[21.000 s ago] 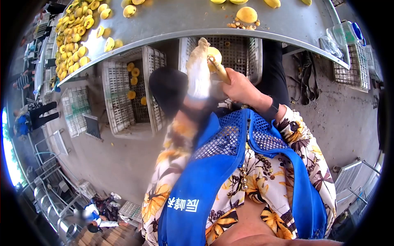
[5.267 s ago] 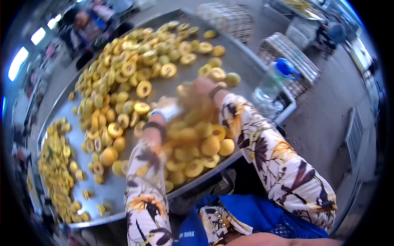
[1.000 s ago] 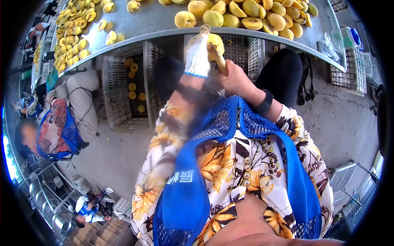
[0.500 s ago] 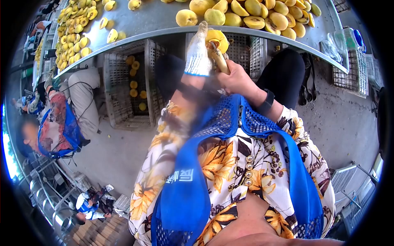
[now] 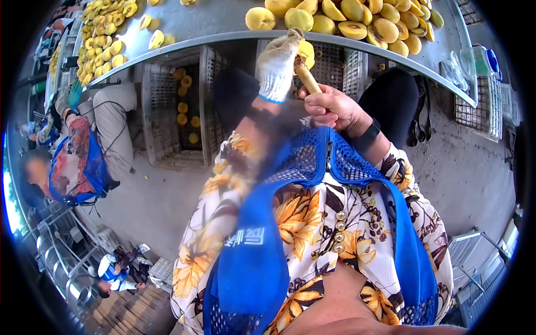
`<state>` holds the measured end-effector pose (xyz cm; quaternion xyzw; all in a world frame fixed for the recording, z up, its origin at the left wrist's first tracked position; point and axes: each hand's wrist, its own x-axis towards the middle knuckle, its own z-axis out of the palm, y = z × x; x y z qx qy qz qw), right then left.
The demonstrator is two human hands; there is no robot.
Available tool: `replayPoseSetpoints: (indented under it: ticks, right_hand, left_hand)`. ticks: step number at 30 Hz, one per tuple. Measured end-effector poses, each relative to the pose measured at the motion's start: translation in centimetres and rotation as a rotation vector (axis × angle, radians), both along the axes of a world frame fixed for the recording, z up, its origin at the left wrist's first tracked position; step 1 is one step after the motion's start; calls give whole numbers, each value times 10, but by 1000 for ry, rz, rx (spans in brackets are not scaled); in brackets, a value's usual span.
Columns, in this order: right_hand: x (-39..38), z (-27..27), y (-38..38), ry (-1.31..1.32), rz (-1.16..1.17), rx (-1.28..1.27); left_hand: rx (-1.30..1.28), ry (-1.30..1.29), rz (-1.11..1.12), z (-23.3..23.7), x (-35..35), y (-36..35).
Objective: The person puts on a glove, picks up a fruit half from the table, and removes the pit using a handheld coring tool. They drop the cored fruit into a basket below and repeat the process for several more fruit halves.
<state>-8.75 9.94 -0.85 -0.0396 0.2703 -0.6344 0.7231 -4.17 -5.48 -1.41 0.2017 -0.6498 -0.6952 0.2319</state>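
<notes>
My left hand (image 5: 279,66), in a white knit glove with a stained thumb and fingertips, is closed around a yellow peach half (image 5: 306,51) just below the table edge. Much of the peach is hidden behind the glove and the tool. My right hand (image 5: 338,107), bare, grips a pitting tool by its pale wooden handle (image 5: 307,79). The tool's upper end meets the peach near its reddish middle; its working tip cannot be made out. On the metal table (image 5: 212,34) beyond my hands lies a pile of yellow peaches (image 5: 385,29), some whole and some halved.
Under the table, a plastic crate (image 5: 167,151) holds several peach pieces (image 5: 182,118). Another crate (image 5: 354,72) stands behind my hands. At right are a clear plastic jar (image 5: 474,61) and a wire basket (image 5: 477,114). A co-worker (image 5: 78,153) sits at left.
The peach half shows less of its cut face, and my gloved hand covers more of it. The tool handle has tilted, with more of it exposed above my right fingers. The view has shifted slightly.
</notes>
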Motion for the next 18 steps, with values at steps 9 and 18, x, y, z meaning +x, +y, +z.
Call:
replayPoseSetpoints:
  ticks: [9,18]
  right_hand:
    - [10,-14,-2,31,-70,-42]
    - [12,-22,0,-105,-85,-11]
  left_hand:
    - [775,-133,30,29,7,10]
    - [235,-20,57,-33,1,-3]
